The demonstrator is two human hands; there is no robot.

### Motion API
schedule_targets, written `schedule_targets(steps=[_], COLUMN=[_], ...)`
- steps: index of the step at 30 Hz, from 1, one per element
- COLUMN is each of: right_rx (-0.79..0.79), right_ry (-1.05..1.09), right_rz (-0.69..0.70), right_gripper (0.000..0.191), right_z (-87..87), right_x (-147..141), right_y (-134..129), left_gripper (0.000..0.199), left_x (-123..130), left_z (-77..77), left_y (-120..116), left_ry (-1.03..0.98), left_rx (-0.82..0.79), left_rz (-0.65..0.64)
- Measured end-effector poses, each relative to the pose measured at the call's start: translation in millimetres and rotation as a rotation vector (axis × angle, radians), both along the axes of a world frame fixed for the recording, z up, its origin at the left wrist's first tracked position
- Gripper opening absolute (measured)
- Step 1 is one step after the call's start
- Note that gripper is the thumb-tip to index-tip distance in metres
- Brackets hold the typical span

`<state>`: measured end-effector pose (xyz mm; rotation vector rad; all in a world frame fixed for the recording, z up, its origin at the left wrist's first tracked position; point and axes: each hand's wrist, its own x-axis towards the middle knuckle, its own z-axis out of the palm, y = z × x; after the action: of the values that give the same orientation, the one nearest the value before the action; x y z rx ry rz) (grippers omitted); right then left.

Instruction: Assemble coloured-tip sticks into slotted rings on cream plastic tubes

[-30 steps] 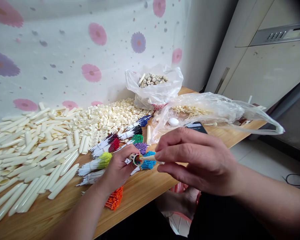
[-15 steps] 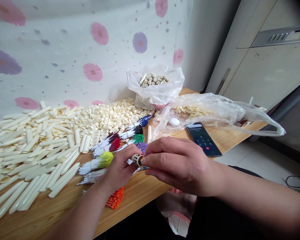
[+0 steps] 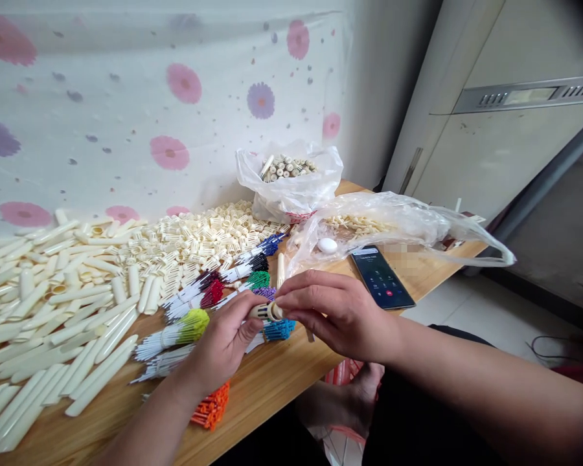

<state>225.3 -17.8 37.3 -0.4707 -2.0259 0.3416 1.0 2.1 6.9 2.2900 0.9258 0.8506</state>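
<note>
My left hand [image 3: 226, 336] is closed around a cream multicolour pen barrel [image 3: 259, 312], whose slotted end sticks out between thumb and forefinger. Dark colour shows through the slots. My right hand [image 3: 333, 314] has its fingers pinched together at the open end of that barrel; what sits between the fingertips is hidden. Just beneath the hands lie bundles of pen refills: light blue [image 3: 278, 330], yellow-green [image 3: 192, 325], red [image 3: 212, 294], green [image 3: 259, 279] and orange [image 3: 210, 406] among them.
Long cream pen tubes [image 3: 97, 291] are heaped at the left, with slotted cream pieces [image 3: 189, 236] behind. A plastic bag [image 3: 291, 197] holds pen parts. Another clear bag [image 3: 408, 210] holds small cream pieces. A phone [image 3: 381, 278] and a white oval object [image 3: 327, 246] lie at the right.
The slotted end in my left hand has turned, so its slots now face me more. My right fingers have shifted slightly at its end. The whole view has swung a little right.
</note>
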Motion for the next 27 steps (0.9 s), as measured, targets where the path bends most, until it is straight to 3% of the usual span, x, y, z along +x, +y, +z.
schedule_targets(steps=[9, 17, 20, 27], right_rx=[-0.037, -0.057, -0.078, -0.065], right_ry=[0.09, 0.149, 0.141, 0.122], right_rz=[-0.014, -0.042, -0.047, -0.049], right_gripper=[0.009, 0.016, 0.013, 0.014], right_z=[-12.2, -22.4, -24.5, -24.1], right_x=[2, 3, 2, -1], right_y=[6, 14, 16, 15], left_gripper=[0.026, 0.022, 0.029, 0.022], left_x=[0, 2, 2, 5], left_z=[-8.7, -1.8, -3.3, -2.3], left_y=[2, -2, -3, -5], left_ry=[0.15, 0.225, 0.219, 0.229], left_rx=[0.02, 0.152, 0.166, 0.151], left_rz=[0.047, 0.077, 0.066, 0.11])
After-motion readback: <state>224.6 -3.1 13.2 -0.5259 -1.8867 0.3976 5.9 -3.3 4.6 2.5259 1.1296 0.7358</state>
